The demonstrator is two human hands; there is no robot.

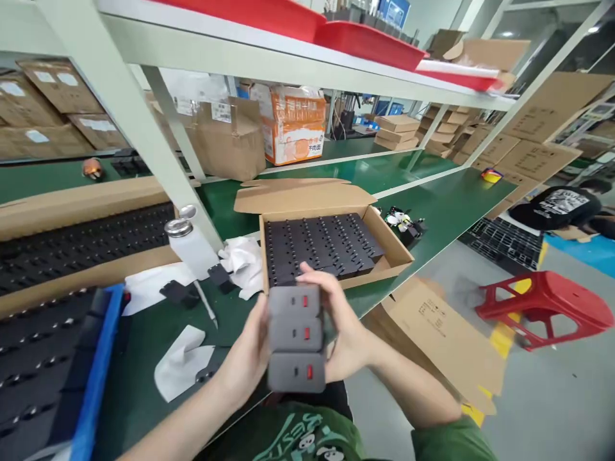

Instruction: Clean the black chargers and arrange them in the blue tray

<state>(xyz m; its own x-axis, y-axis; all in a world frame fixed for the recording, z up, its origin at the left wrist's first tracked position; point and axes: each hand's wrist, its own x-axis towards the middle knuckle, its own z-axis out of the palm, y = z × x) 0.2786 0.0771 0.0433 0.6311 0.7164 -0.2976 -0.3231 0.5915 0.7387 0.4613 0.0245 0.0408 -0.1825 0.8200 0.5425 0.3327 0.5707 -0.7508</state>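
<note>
Three dark grey blocks (295, 338), each with a small black slot and a red port on its face, are held stacked between my two hands. My left hand (250, 349) presses on their left side, and my right hand (344, 326) wraps round the right side with its fingers over the far end. Just beyond them, an open cardboard box (401, 251) holds rows of black units (317, 246). White cloths (180, 362) and small dark pieces (179, 291) lie on the green table (144, 346) to the left.
A blue-edged tray (98, 378) of black units and a long cardboard box (96, 269) stand at left. Near the shelf post (139, 121) is a white bottle (189, 246) with a metal top. A red stool (552, 301) and flattened cardboard (442, 326) are at right, with a person (560, 205) beyond.
</note>
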